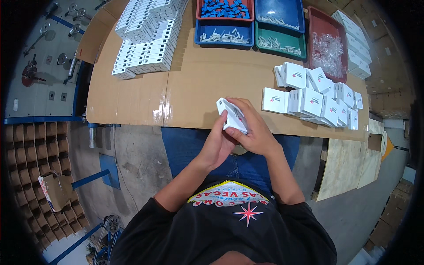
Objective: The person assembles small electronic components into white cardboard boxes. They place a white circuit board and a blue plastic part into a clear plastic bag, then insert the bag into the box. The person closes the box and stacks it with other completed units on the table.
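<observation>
Just over the table's near edge, both hands hold a small white square case [233, 118], tilted, with a dark slot near its upper left corner. My left hand [216, 143] grips it from the left and below, the thumb against its side. The fingers of my right hand [257, 132] curl over its far edge and right side, with the thumb at its near end. Part of its face is hidden by these fingers. To the right of my hands lies a loose group of flat white square packets [312, 100] with small red and grey print, some leaning on one another.
A cardboard-covered table [128, 99] lies ahead. Stacked white housings [148, 55] stand at the far left. Farther back are a red tray [202, 17] of blue parts, blue [198, 43] and green [304, 55] trays of small white parts, and a red tray [314, 66] of clear bags. White boxes [358, 64] stand at right.
</observation>
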`<state>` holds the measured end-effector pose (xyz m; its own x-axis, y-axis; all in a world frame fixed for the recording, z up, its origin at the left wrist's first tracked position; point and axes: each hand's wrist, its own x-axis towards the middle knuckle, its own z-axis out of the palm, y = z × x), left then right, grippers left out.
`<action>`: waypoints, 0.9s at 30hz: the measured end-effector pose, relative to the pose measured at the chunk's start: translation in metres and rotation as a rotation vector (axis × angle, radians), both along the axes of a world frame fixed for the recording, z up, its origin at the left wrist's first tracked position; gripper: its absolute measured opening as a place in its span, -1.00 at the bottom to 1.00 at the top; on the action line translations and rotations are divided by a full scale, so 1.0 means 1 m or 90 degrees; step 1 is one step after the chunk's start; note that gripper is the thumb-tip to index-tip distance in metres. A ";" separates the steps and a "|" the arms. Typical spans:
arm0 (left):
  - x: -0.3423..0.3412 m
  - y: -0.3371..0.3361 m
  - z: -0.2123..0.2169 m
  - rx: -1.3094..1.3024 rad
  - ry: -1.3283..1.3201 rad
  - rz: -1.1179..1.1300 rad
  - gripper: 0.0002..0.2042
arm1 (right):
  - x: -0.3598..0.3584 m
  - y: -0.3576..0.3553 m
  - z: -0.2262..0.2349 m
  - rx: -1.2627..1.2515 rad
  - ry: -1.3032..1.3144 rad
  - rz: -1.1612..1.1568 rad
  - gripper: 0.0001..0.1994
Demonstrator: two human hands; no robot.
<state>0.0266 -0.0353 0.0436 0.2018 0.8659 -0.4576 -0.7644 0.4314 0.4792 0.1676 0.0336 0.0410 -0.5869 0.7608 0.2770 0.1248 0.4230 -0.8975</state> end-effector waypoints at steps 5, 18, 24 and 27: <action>0.013 -0.005 0.007 0.023 0.041 0.073 -0.42 | 0.001 -0.002 0.001 -0.020 0.001 0.029 -0.45; 0.021 -0.009 0.000 0.027 0.077 0.102 -0.43 | 0.000 -0.004 -0.014 0.086 0.033 0.021 -0.52; 0.021 -0.011 -0.004 0.047 0.070 0.101 -0.45 | 0.000 -0.004 -0.016 0.080 0.047 0.031 -0.52; 0.022 -0.012 -0.003 0.041 0.068 0.108 -0.46 | 0.000 -0.004 -0.017 0.079 0.047 0.034 -0.52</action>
<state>0.0486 -0.0471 0.0403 0.0045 0.9116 -0.4111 -0.7672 0.2669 0.5833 0.1679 0.0293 0.0242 -0.6000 0.6867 0.4104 0.0353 0.5352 -0.8440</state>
